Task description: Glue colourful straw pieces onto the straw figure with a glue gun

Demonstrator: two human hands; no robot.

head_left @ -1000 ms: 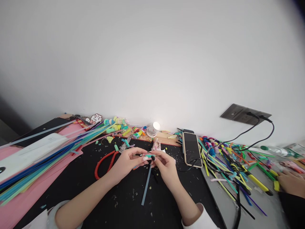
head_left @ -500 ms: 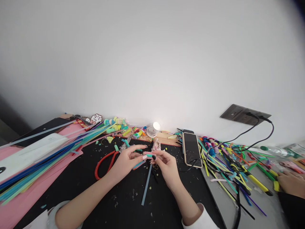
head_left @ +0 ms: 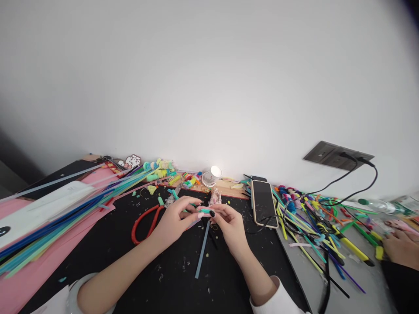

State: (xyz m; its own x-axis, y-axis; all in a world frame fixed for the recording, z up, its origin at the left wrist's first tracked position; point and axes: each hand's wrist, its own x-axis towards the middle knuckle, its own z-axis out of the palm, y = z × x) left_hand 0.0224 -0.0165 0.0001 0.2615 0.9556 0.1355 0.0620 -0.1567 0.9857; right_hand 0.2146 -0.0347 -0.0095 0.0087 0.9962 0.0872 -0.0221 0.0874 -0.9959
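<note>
My left hand [head_left: 175, 220] and my right hand [head_left: 231, 224] meet above the black mat [head_left: 163, 279]. Both pinch a small pink and teal piece of pipe cleaner [head_left: 205, 211] between thumb and fingers, one hand at each end. A pale blue pipe cleaner [head_left: 202, 250] lies on the mat just below them. Left of my left hand rests a tool with red loop handles [head_left: 139, 222], its metal head partly hidden behind that hand. Behind the fingers is a pink patterned object [head_left: 215, 197], partly covered.
A paper cup [head_left: 212, 175] stands against the wall. Right of my hands lies a phone [head_left: 264, 204] with cables. Farther right are loose pipe cleaners, yellow-black pliers [head_left: 352, 246] and another person's hand [head_left: 402, 248]. Long pipe cleaners [head_left: 81, 209] lie across pink paper [head_left: 65, 257] at left.
My hands stay in nearly the same place, with a small shift of the fingers on the pink and teal piece. The view has moved slightly.
</note>
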